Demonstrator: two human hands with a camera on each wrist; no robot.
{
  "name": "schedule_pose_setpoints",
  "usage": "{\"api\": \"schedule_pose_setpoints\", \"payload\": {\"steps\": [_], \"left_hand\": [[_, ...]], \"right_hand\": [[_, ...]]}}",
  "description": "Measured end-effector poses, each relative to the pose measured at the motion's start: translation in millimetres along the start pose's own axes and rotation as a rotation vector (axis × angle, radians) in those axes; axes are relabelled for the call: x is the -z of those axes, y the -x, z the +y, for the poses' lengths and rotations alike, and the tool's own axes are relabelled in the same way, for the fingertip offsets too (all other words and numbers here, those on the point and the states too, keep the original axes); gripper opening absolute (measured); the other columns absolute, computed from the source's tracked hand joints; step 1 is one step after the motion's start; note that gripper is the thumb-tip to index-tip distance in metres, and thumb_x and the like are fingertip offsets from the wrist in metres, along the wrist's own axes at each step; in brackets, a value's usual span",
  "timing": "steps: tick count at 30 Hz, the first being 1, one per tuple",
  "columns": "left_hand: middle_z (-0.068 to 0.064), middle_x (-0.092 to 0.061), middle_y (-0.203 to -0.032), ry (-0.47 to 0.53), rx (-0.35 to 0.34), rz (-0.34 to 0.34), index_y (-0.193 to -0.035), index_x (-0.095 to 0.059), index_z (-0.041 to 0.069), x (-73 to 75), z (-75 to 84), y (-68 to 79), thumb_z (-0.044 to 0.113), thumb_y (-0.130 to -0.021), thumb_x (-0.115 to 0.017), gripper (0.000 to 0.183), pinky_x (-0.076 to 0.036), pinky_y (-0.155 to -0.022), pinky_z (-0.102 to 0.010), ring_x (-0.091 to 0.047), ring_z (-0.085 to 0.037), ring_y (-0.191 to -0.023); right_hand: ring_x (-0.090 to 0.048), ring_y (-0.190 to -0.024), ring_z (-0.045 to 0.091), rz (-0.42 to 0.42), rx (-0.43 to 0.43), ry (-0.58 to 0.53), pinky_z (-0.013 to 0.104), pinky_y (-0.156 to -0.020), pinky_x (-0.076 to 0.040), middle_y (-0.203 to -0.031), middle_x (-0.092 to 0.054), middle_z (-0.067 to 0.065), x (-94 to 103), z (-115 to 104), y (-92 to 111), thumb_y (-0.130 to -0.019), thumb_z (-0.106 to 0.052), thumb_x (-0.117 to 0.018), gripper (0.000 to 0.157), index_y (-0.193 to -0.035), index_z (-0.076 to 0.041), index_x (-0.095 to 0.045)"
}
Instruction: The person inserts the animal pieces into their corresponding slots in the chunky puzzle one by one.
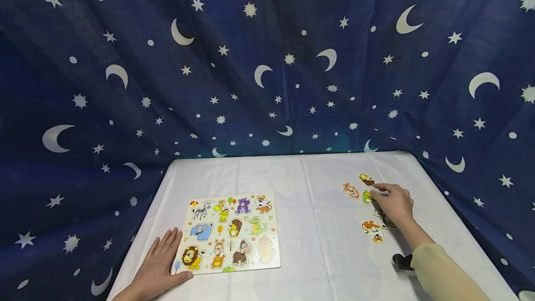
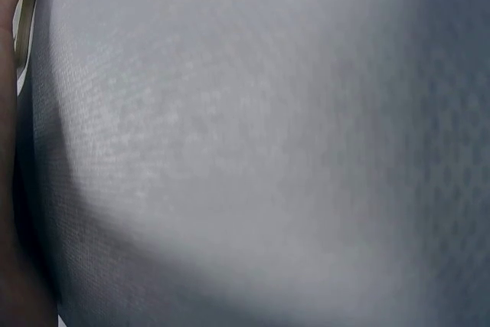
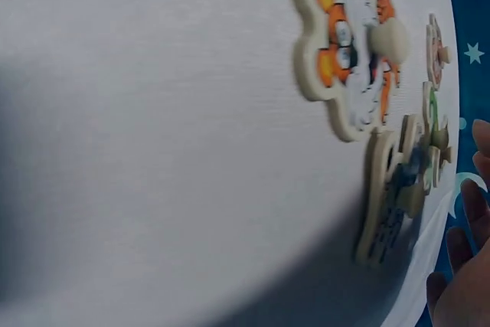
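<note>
In the head view, my left hand point(image 1: 160, 259) lies flat with fingers spread at the lower left corner of a wooden animal puzzle board point(image 1: 251, 267). Over on the right, my right hand point(image 1: 394, 203) hovers above loose knobbed pieces, thumb and forefinger close to a green crocodile piece point(image 1: 366, 197). Its fingers are loosely bent, and nothing shows between them. A hedgehog piece point(image 1: 366, 179) lies just beyond the fingertips. Partly covered by this hand is a black-and-white zebra piece point(image 3: 390, 204). Nearer me sits a tiger piece point(image 1: 373, 231) with its knob up.
An orange-brown animal piece point(image 1: 351, 190) lies left of the crocodile. White cloth covers the table point(image 1: 311, 226), with a dark blue star-and-moon curtain point(image 1: 267, 59) behind it. Pale cloth fills most of the left wrist view.
</note>
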State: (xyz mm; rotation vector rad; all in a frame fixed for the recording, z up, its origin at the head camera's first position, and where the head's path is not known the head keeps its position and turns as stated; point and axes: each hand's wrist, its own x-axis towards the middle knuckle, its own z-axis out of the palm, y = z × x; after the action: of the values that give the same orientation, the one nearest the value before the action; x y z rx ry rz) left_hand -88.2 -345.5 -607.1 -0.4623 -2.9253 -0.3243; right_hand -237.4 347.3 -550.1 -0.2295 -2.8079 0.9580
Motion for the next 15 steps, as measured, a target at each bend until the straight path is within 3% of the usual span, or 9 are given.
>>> {"api": "schedule_pose_setpoints", "payload": {"steps": [10, 15], "left_hand": [[-0.019, -0.031, -0.164, 0.035, 0.039, -0.031, -0.159, -0.032, 0.001, 5.4, 4.9, 0.3, 0.077, -0.077, -0.070, 0.119, 0.008, -0.125, -0.034, -0.002, -0.015, -0.157], [-0.022, -0.034, -0.162, 0.030, 0.005, 0.012, -0.158, -0.033, -0.001, 5.2, 5.3, 0.5, 0.076, -0.076, -0.072, 0.118, 0.004, -0.126, -0.037, -0.009, -0.021, -0.157]], "right_hand": [[-0.042, -0.115, 0.053, 0.034, -0.034, 0.052, 0.069, -0.091, -0.029, -0.129, -0.057, 0.031, -7.5, 0, 13, -0.092, -0.035, -0.075, 0.040, -0.117, -0.003, -0.073], [-0.042, -0.114, 0.054, 0.067, -0.082, 0.063, 0.070, -0.092, -0.029, -0.123, -0.059, 0.030, -11.5, 3, 16, -0.090, -0.037, -0.074, 0.039, -0.111, -0.004, -0.073]]}}
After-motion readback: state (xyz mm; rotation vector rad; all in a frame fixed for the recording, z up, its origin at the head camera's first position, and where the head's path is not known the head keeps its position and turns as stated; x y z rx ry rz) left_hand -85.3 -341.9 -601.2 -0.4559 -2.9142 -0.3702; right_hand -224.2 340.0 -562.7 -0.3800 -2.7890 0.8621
